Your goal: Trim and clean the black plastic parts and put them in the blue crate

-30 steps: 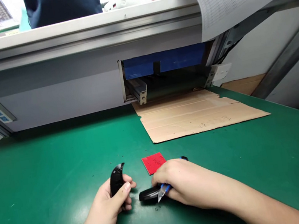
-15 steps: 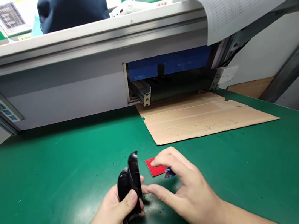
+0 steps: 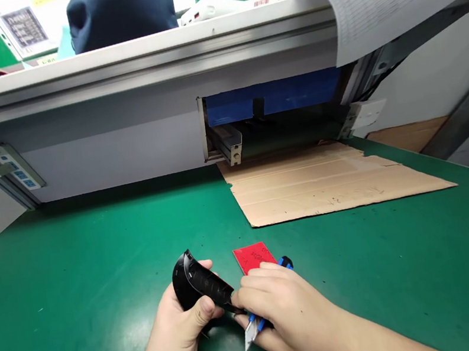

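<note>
My left hand [image 3: 182,331] is closed round a curved black plastic part [image 3: 208,285], shell-like, its hollow side partly facing me. The thumb presses on its lower edge. In my right hand [image 3: 290,310] lies a blue utility knife [image 3: 255,323], its bare blade sticking out below the fingers and pointing down toward me. The knife's dark rear end shows above the knuckles. Fingertips of the right hand meet the lower right end of the black part; whether they pinch it is hard to see. Just beyond the right hand, a red square plate [image 3: 252,255] with dark marks lies flat.
A flat cardboard sheet [image 3: 309,190] covers the back right of the green table [image 3: 77,285]. Behind it, a metal rail [image 3: 229,143] juts from an opening. A power strip [image 3: 17,167] hangs at left; paper sheets [image 3: 390,5] droop from the shelf [image 3: 130,64].
The black part has tilted over to the right in my left hand. My right hand has closed in on its end, and the knife blade now shows below the fingers.
</note>
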The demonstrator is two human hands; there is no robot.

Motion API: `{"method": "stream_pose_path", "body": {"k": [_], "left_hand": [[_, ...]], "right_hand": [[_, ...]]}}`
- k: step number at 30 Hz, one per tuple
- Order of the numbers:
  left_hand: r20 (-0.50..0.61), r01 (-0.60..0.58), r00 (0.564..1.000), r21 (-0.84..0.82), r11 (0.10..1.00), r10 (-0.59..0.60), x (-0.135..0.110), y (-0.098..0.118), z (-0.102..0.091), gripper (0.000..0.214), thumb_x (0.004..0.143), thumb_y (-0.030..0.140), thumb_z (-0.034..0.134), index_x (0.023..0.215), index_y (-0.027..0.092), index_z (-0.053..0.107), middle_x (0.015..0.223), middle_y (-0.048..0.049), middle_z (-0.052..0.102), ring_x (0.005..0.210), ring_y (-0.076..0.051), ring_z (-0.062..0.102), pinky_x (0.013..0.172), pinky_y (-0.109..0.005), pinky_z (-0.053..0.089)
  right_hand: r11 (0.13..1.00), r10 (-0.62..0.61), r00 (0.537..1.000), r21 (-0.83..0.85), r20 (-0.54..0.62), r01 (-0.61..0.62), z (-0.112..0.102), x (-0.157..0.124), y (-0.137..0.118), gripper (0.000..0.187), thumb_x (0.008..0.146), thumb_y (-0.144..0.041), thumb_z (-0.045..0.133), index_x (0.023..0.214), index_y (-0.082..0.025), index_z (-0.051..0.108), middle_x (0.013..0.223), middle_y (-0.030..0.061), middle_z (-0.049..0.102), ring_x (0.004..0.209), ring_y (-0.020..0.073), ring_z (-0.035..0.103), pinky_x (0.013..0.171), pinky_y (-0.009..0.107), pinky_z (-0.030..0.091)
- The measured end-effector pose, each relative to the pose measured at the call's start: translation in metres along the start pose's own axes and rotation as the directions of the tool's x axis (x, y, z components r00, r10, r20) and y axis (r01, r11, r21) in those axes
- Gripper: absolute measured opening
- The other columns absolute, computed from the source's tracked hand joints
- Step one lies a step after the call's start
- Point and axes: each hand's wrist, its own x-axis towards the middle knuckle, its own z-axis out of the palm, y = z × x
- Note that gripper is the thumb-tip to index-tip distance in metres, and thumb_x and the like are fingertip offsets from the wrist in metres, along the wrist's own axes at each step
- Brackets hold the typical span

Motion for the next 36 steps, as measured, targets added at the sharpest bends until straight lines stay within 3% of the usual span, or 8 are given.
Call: {"method": "stream_pose_path", "body": {"k": [3,5,7,8,10,21,26,36], "left_hand": [[-0.012,-0.045,0.999,-0.066,0.997,0.045,0.0,0.002,-0.002,0.052,0.074,0.036,0.079,0.119,0.023,0.056,0.103,-0.0036,0.062,0.095,-0.018,0.058,0.082,-0.026,0.049],[-0.03,-0.087,0.996,-0.141,0.986,0.083,-0.001,0.005,-0.001,0.047,0.076,0.037,0.077,0.116,0.024,0.057,0.11,-0.0043,0.061,0.1,-0.02,0.058,0.085,-0.027,0.05],[-0.054,-0.12,0.992,-0.201,0.972,0.111,-0.003,0.009,0.0,0.047,0.075,0.038,0.077,0.116,0.025,0.058,0.116,-0.0055,0.06,0.105,-0.022,0.058,0.086,-0.029,0.052],[-0.069,-0.125,0.991,-0.218,0.968,0.113,-0.004,0.01,0.0,0.047,0.074,0.038,0.078,0.115,0.026,0.059,0.118,-0.0056,0.06,0.106,-0.023,0.058,0.086,-0.028,0.052],[-0.098,-0.127,0.989,-0.239,0.963,0.106,-0.006,0.012,0.001,0.049,0.07,0.039,0.081,0.114,0.027,0.061,0.118,-0.0048,0.061,0.104,-0.022,0.06,0.085,-0.026,0.053],[-0.054,-0.114,0.993,-0.244,0.963,0.104,-0.011,0.009,-0.003,0.048,0.07,0.038,0.081,0.112,0.025,0.062,0.118,-0.0072,0.063,0.108,-0.025,0.059,0.091,-0.031,0.051],[-0.07,-0.156,0.987,-0.183,0.971,0.145,-0.012,0.011,-0.002,0.045,0.07,0.038,0.082,0.109,0.024,0.065,0.114,-0.007,0.064,0.102,-0.023,0.061,0.086,-0.028,0.053],[-0.058,-0.224,0.974,-0.064,0.973,0.22,-0.013,0.009,-0.008,0.042,0.068,0.041,0.082,0.103,0.023,0.067,0.107,-0.0076,0.065,0.096,-0.023,0.062,0.083,-0.027,0.053]], "right_hand": [[0.999,0.027,1.0,-0.015,-0.013,-0.028,-0.008,0.0,0.003,0.014,0.083,-0.007,0.067,0.088,-0.016,0.057,0.079,-0.0014,0.049,0.067,0.0203,0.043,0.062,0.031,0.028],[0.996,0.079,0.992,0.041,-0.099,-0.075,-0.011,0.0,0.003,0.015,0.097,-0.028,0.067,0.095,-0.017,0.056,0.083,-0.0001,0.049,0.073,0.0224,0.044,0.066,0.032,0.03],[0.992,0.114,0.978,0.075,-0.173,-0.102,-0.012,0.0,0.004,0.044,0.108,-0.06,0.043,0.101,-0.018,0.055,0.089,0.0021,0.05,0.078,0.0249,0.045,0.069,0.034,0.031],[0.991,0.123,0.974,0.074,-0.192,-0.11,-0.011,0.0,0.005,0.059,0.107,-0.07,0.025,0.103,-0.019,0.054,0.091,0.0031,0.05,0.079,0.0259,0.045,0.07,0.035,0.032],[0.991,0.134,0.967,0.057,-0.216,-0.125,-0.01,0.0,0.005,0.076,0.101,-0.075,0.005,0.101,-0.019,0.055,0.092,0.0044,0.049,0.079,0.0268,0.045,0.069,0.035,0.032],[0.982,0.15,0.953,-0.074,-0.263,-0.175,-0.01,0.003,0.001,0.089,0.097,-0.076,-0.007,0.089,-0.017,0.06,0.083,0.0047,0.047,0.07,0.0262,0.042,0.063,0.033,0.026],[0.98,0.141,0.959,-0.103,-0.245,-0.171,-0.006,0.003,0.001,0.087,0.099,-0.068,-0.015,0.073,-0.017,0.051,0.076,0.0032,0.044,0.067,0.0238,0.039,0.059,0.032,0.023],[0.991,0.08,0.967,-0.087,-0.242,-0.104,-0.003,0.002,0.003,0.081,0.104,-0.059,-0.016,0.066,-0.016,0.041,0.067,0.0002,0.041,0.06,0.0201,0.036,0.057,0.031,0.018]]}}
